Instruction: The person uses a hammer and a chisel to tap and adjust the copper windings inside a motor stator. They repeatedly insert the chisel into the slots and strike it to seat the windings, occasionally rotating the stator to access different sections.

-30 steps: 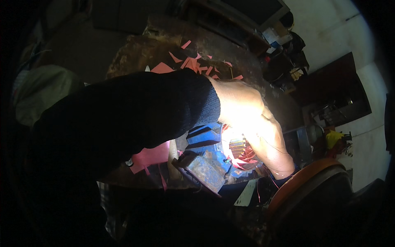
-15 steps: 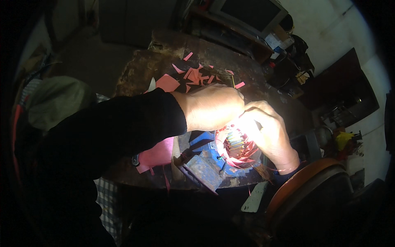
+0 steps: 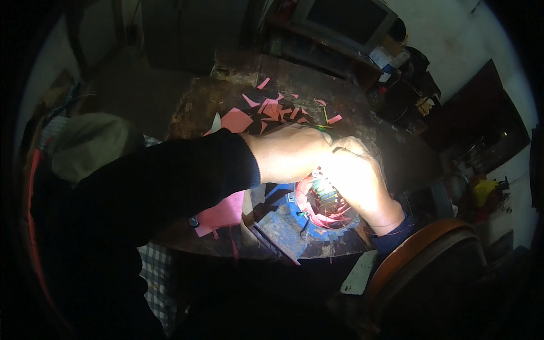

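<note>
A blue motor housing with its stator (image 3: 326, 220) stands on the dark wooden table, pink insulating paper lining the slots around its bore. My left hand (image 3: 297, 148) reaches across from the left, its fingers curled at the stator's far rim. Against it, my right hand (image 3: 362, 175) is bent over the stator's right side, fingers also closed. The fingertips meet; strong glare and the hands themselves hide whatever they hold. Thin reddish wire lies near my right wrist.
Pink paper scraps (image 3: 272, 107) and a larger pink piece (image 3: 236, 120) lie beyond my hands. A pink sheet (image 3: 224, 215) is under my left forearm. An orange-rimmed round object (image 3: 422, 249) stands at the near right. An old television (image 3: 345, 22) sits at the back.
My right hand has turned and shifted slightly up and left, with its fingers now close against my left hand. The stator has stayed in place on the table.
</note>
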Motion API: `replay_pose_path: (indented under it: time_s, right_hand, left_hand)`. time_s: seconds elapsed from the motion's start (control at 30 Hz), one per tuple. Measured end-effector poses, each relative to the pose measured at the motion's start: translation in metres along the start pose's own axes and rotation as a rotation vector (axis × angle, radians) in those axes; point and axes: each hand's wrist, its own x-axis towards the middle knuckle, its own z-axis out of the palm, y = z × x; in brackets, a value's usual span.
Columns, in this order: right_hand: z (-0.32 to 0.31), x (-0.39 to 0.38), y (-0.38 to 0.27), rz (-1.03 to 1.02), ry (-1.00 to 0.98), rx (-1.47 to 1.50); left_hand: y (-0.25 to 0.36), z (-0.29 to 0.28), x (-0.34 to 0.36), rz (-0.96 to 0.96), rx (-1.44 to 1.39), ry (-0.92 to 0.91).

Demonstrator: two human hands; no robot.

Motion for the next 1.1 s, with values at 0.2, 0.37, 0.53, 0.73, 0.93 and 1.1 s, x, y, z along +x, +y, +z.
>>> replay_pose_path:
  time_s: [0.2, 0.37, 0.53, 0.73, 0.93, 1.1]
  right_hand:
    - [-0.004, -0.001, -0.001, -0.098, 0.047, 0.13]
    - [0.002, 0.004, -0.004, -0.081, -0.036, 0.114]
    - [0.009, 0.008, -0.007, -0.067, 0.023, 0.239]
    - [0.014, 0.006, -0.003, -0.146, 0.038, 0.101]
    - [0.007, 0.003, -0.001, -0.213, 0.016, -0.055]
    - [-0.029, -0.015, 0.004, 0.013, 0.156, 0.077]
  left_hand:
    - [0.017, -0.007, -0.022, -0.061, -0.101, 0.146]
    - [0.02, 0.002, -0.022, -0.161, -0.023, 0.135]
    - [0.019, 0.008, -0.017, -0.133, -0.03, 0.16]
    - [0.023, 0.013, -0.023, -0.223, -0.032, 0.136]
    - [0.027, -0.001, -0.015, -0.253, -0.048, 0.066]
    - [0.041, -0.01, -0.025, -0.291, -0.058, 0.106]
